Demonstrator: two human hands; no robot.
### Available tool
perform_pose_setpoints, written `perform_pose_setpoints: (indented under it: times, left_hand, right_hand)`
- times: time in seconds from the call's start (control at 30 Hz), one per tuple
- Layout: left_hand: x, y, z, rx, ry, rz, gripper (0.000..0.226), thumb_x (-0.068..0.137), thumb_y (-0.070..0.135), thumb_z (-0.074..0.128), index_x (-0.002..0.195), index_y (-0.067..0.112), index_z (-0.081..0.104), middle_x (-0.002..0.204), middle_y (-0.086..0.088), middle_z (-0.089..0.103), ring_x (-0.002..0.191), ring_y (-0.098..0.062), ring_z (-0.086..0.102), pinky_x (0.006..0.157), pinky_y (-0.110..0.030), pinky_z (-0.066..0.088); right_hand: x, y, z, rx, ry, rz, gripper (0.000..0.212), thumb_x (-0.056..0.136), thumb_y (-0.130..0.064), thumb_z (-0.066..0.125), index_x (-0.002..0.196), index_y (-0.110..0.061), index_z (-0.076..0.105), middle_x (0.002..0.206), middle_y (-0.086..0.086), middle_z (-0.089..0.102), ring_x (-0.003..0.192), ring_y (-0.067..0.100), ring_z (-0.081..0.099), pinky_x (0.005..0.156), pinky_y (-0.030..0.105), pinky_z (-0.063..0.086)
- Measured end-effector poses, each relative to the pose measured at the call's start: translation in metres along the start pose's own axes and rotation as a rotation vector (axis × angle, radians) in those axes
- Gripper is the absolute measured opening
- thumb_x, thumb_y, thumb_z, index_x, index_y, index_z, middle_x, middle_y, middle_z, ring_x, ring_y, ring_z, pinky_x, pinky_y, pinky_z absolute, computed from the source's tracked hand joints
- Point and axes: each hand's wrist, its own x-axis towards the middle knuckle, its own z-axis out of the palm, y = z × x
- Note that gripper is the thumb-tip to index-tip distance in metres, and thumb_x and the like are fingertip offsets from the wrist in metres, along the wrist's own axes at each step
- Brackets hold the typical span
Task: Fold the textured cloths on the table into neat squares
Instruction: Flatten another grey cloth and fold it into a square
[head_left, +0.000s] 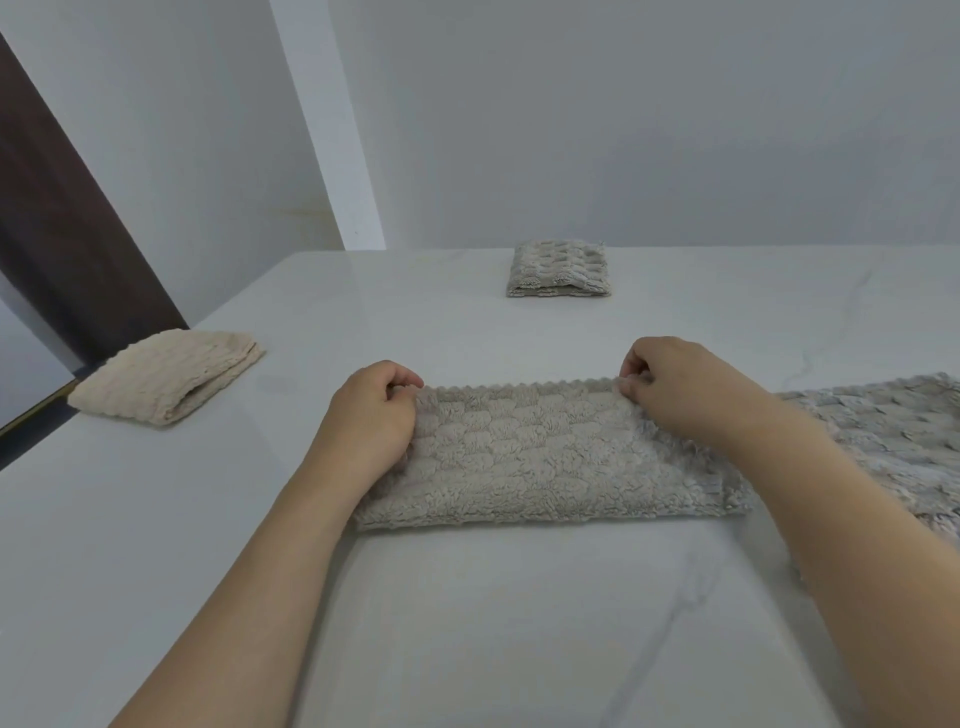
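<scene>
From the head camera, four fluffy cloths lie on the white marble-look table (467, 623), and none carries a label or writing I can read. The grey-beige scalloped cloth folded into a long strip (545, 462) sits at the centre. The left hand (371, 415) pinches its far left corner, and the right hand (675, 387) pinches its far right corner, fingers curled on the zigzag edge. At nine o'clock rests a cream ribbed cloth, folded (169, 376). At twelve o'clock, well apart, lies a grey folded square cloth (558, 270). At three o'clock a grey scalloped cloth lies flat (893, 436), partly under the right forearm.
</scene>
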Motion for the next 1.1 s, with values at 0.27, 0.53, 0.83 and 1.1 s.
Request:
perform_pose_setpoints:
  times: [0.27, 0.53, 0.83, 1.1]
  left_hand:
    - [-0.032, 0.029, 0.004, 0.184, 0.180, 0.317, 0.040, 0.096, 0.020, 0.044, 0.135, 0.020, 0.048, 0.135, -0.002, 0.042, 0.122, -0.019, 0.040, 0.106, -0.031, 0.030]
    - [-0.054, 0.033, 0.038, 0.592, -0.429, 0.314, 0.062, 0.102, 0.052, 0.011, 0.157, 0.026, -0.002, 0.165, 0.008, -0.005, 0.150, -0.010, -0.011, 0.122, -0.036, -0.010]
    - [-0.055, 0.033, 0.039, 0.582, -0.402, 0.304, 0.056, 0.103, 0.049, 0.009, 0.156, 0.037, -0.006, 0.165, 0.011, -0.009, 0.150, -0.010, -0.013, 0.121, -0.040, -0.011]
    - [-0.054, 0.033, 0.042, 0.581, -0.410, 0.291, 0.057, 0.104, 0.046, 0.008, 0.157, 0.030, -0.005, 0.164, 0.010, -0.011, 0.150, -0.012, -0.017, 0.121, -0.041, -0.012]
  right_hand:
    - [-0.002, -0.013, 0.006, -0.175, 0.159, 0.036, 0.032, 0.097, -0.021, 0.043, 0.126, -0.020, 0.054, 0.130, 0.005, 0.050, 0.121, 0.029, 0.042, 0.101, 0.041, 0.031]
    - [-0.014, -0.030, 0.049, -0.168, -0.032, -0.020, 0.054, 0.102, -0.044, 0.019, 0.152, -0.023, 0.023, 0.161, -0.004, 0.016, 0.147, 0.016, 0.011, 0.119, 0.043, 0.003]
    - [-0.013, -0.031, 0.052, -0.213, -0.018, -0.002, 0.055, 0.102, -0.044, 0.017, 0.153, -0.022, 0.021, 0.162, -0.003, 0.013, 0.148, 0.017, 0.009, 0.119, 0.043, 0.002]
    - [-0.038, -0.045, 0.038, -0.184, -0.003, -0.053, 0.053, 0.103, -0.038, 0.015, 0.154, -0.023, 0.014, 0.162, -0.007, 0.004, 0.149, 0.017, 0.001, 0.120, 0.042, -0.002]
